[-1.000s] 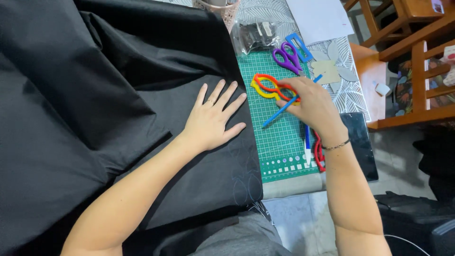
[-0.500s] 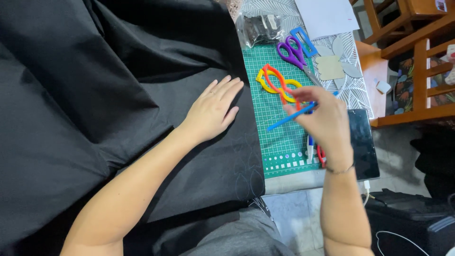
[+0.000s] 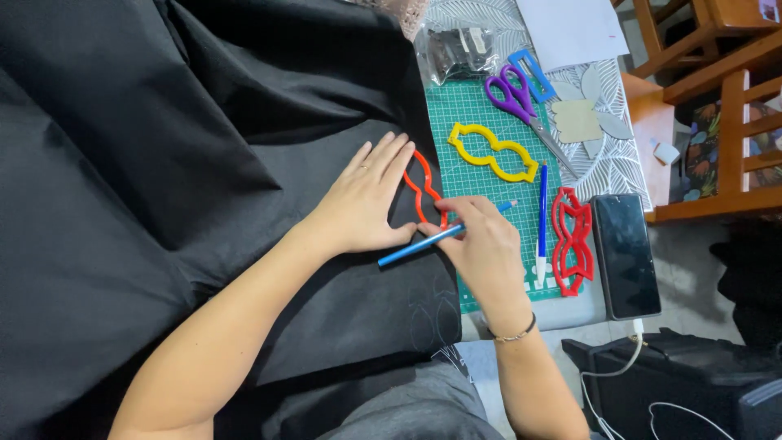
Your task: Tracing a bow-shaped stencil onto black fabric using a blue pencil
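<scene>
On black cloth (image 3: 204, 163), wavy orange stencil (image 3: 422, 189) under flat left hand (image 3: 366, 204), right hand (image 3: 481, 240) gripping blue pencil (image 3: 432, 239).

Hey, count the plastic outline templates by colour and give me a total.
Orange template: 1, on the black cloth
Yellow template: 1
Red template: 1
Blue template: 1
Total: 4
</scene>
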